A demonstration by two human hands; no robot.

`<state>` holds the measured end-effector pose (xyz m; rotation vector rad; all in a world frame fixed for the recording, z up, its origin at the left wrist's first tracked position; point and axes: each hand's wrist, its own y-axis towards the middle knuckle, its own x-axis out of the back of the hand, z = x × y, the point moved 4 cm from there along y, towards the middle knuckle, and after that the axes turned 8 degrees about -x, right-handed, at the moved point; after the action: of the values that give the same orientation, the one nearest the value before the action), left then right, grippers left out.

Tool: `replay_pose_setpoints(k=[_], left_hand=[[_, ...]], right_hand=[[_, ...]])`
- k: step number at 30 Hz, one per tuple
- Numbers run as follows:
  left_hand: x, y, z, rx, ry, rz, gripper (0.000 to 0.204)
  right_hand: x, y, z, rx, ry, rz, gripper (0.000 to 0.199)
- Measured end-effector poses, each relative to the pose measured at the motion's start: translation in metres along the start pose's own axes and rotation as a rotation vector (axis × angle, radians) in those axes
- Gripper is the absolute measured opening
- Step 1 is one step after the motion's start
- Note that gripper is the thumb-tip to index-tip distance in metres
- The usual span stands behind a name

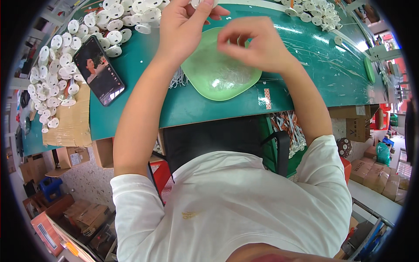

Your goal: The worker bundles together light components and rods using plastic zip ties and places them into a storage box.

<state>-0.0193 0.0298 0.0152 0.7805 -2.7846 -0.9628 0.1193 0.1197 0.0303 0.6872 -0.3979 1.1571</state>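
Note:
Near the top edge, my left hand (185, 32) grips a white round disc (204, 2) between thumb and fingers; the picture's edge cuts the disc off. My right hand (255, 43) hovers over a light green tray (224, 95). Its fingers curl into a pinch, slightly blurred, and whatever they hold is too small to make out. Clear, shiny small pieces (224, 78) lie in the tray. White strands (178, 79) stick out by the tray's left side, partly behind my left forearm.
Piled white discs (61, 65) cover the table's left side, with a phone (99, 70) playing video on them and cardboard (72, 118) underneath. More white pieces (316, 15) lie far right. Below the green table's edge are a black chair (209, 139) and a green bin (299, 161) of parts.

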Motion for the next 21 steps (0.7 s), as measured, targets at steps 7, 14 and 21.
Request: replay_pose_setpoints(k=[7,14,21], left_hand=[[-0.003,-0.001,0.008,0.056,-0.016,-0.004,0.021],[-0.006,-0.003,0.004,0.073,-0.003,0.048,0.021],[-0.001,-0.004,0.019,0.067,-0.057,0.072,0.021]], right_hand=[[-0.028,-0.010,0.008,0.113,-0.143,0.470,0.017],[-0.017,-0.006,0.000,0.055,0.002,0.389,0.008],[0.005,-0.002,-0.003,-0.186,0.216,0.159,0.016]])
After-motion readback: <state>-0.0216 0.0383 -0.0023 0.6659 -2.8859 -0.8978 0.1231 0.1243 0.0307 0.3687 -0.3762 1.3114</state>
